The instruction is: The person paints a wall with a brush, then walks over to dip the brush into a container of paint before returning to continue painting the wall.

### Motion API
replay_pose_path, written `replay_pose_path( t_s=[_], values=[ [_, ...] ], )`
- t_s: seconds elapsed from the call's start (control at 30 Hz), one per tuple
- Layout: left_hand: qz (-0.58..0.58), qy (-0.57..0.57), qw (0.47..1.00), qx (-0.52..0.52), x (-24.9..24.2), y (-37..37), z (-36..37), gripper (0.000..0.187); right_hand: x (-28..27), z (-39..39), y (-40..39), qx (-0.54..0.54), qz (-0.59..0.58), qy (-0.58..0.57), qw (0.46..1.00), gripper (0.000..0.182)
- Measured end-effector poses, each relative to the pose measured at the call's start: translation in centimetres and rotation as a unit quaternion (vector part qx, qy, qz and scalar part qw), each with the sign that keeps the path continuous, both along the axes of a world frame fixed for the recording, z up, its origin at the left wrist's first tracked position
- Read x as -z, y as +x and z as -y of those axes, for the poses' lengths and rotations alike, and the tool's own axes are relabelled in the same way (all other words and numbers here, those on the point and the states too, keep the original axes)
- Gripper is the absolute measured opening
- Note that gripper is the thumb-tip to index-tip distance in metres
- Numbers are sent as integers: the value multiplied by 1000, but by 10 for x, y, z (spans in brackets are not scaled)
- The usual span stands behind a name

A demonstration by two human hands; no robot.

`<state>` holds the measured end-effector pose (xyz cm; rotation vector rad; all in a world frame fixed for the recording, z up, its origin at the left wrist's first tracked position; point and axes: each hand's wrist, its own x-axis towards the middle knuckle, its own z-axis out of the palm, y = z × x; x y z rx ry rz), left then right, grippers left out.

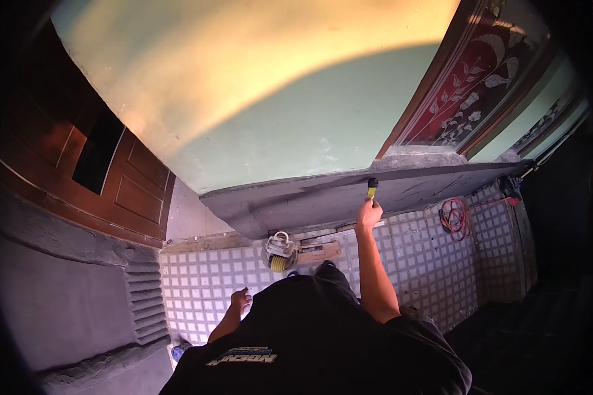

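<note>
My right hand (pixel 369 214) is closed round the yellow handle of a paintbrush (pixel 372 191). Its dark bristles point up against the top part of the dark grey lower band (pixel 323 197) of the wall, just below the pale green paint (pixel 310 125). Darker streaks show along the band's upper edge. Low at my left side, my left hand (pixel 241 301) is held with curled fingers over the tiled floor. A tiny pale thing shows at its fingertips, too small to name.
By my feet stands a clear container (pixel 281 247) with a white handle and something yellow at its front. Flat brown cardboard (pixel 319 253) lies beside it on the tiles (pixel 204 276). Coiled red cable (pixel 454 219) is to the right. A brown door (pixel 138 178) stands left, a patterned window (pixel 468 92) right.
</note>
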<state>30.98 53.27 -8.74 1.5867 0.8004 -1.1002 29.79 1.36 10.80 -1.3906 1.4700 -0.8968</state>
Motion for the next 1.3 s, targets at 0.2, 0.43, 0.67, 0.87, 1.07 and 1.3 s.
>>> replay_pose_path(
  t_s=[0.2, 0.43, 0.67, 0.87, 1.07, 1.3],
  values=[
    [0, 20, 1000, 13, -11, -5, -1, 40, 15, -64, 43, -219, 18, -22, 975, 21],
    [-3, -7, 999, 32, -16, 14, 24, 30, -44, -96, 32, -495, 39, 158, 854, 23],
    [33, -4, 999, 42, -39, 17, 45, 35, -21, -15, 1, -133, -40, -74, 987, 24],
    [4, 1, 1000, 27, -17, 15, 39, 37, -38, -42, 18, -58, -56, -102, 992, 20],
    [23, -12, 1000, 13, -8, 3, 36, 36, -45, -127, 50, -312, -46, -49, 948, 21],
    [39, -22, 998, 48, -9, -16, 21, 33, -26, -96, 42, -346, 76, 120, 927, 20]
  ],
)
